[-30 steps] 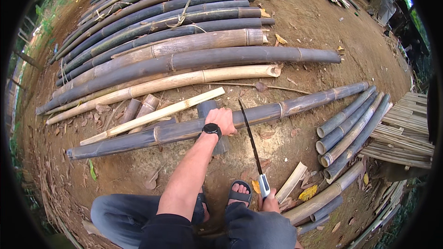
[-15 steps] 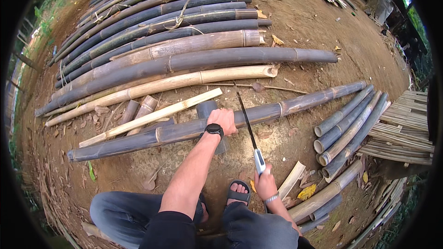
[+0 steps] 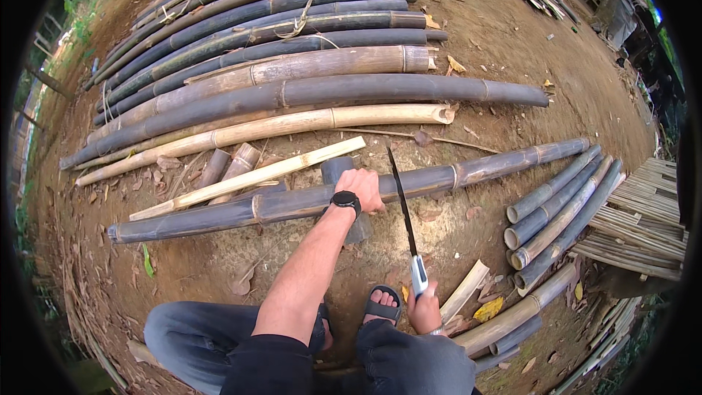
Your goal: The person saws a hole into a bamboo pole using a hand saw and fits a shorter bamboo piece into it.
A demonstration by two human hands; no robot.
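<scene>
A long dark bamboo pole (image 3: 303,203) lies crosswise before me, resting over a short dark bamboo piece (image 3: 338,168). My left hand (image 3: 360,191), with a black watch at its wrist, is wrapped over the pole above that support. In my right hand (image 3: 424,310) is the pale handle of a handsaw (image 3: 407,227). Its narrow dark blade crosses the pole just right of my left hand, tip pointing away from me. Whether the teeth have cut into the bamboo is too small to tell.
Several long bamboo poles (image 3: 329,91) lie side by side at the far left. Cut dark lengths (image 3: 547,212) rest on the right, near a slatted bamboo rack (image 3: 636,208). A split pale strip (image 3: 248,179) lies behind my pole. My sandalled foot (image 3: 382,303) is close below the saw.
The saw and my right hand have drawn back toward me, the blade sliding across the pole. My left hand keeps its hold. The whole view has shifted slightly.
</scene>
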